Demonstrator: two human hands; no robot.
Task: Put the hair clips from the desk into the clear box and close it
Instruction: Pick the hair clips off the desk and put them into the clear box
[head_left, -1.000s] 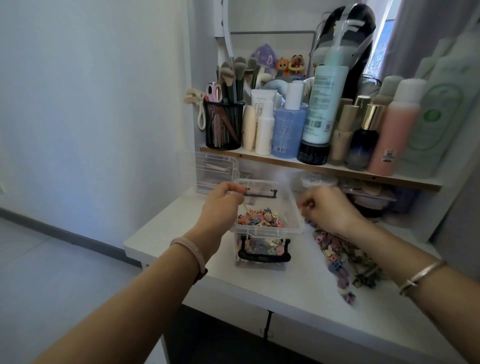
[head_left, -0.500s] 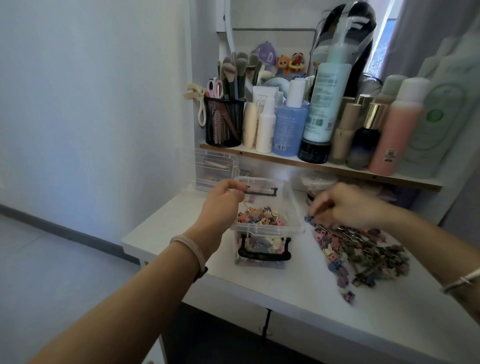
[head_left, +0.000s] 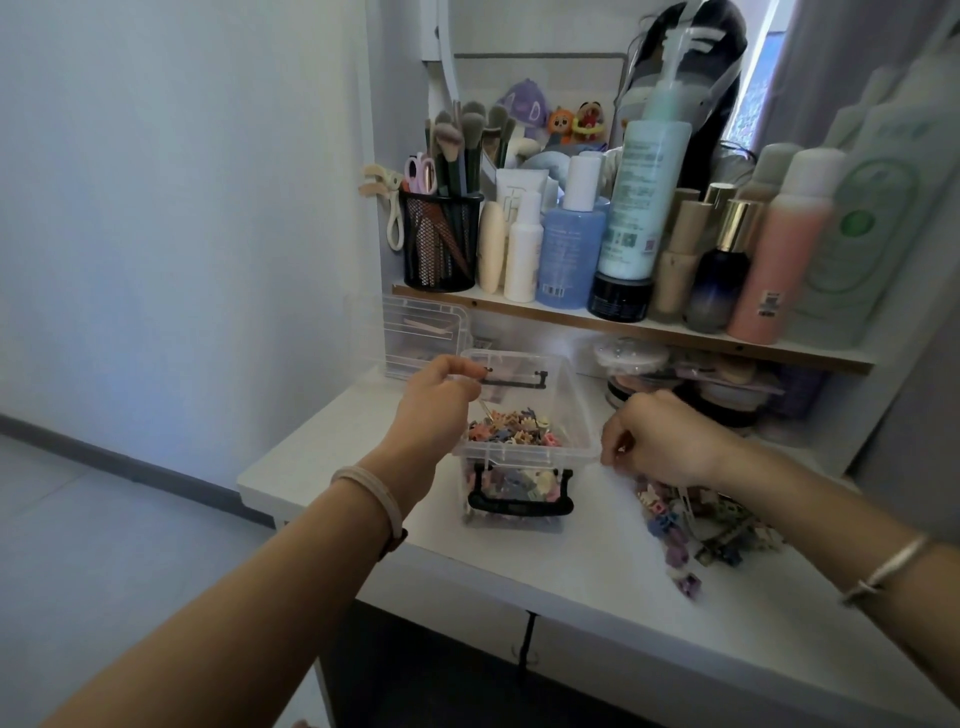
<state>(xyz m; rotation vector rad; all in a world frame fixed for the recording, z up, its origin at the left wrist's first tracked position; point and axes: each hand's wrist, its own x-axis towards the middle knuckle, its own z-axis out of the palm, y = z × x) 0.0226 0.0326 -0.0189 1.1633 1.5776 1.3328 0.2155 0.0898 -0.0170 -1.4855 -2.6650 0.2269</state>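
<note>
Barely visible: grip of right hand (head_left: 660, 441).

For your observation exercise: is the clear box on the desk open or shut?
Open: the clear box is uncovered on top, with hair clips heaped inside.

The clear box (head_left: 572, 397) stands open on the white table (head_left: 597, 571), partly filled with small coloured hair clips (head_left: 511, 431). The left hand (head_left: 434, 400) pinches its far left rim, and the right hand (head_left: 660, 439), fingers curled, hovers at the right rim. A loose pile of clips (head_left: 672, 530) lies on the table below the right wrist.
</note>
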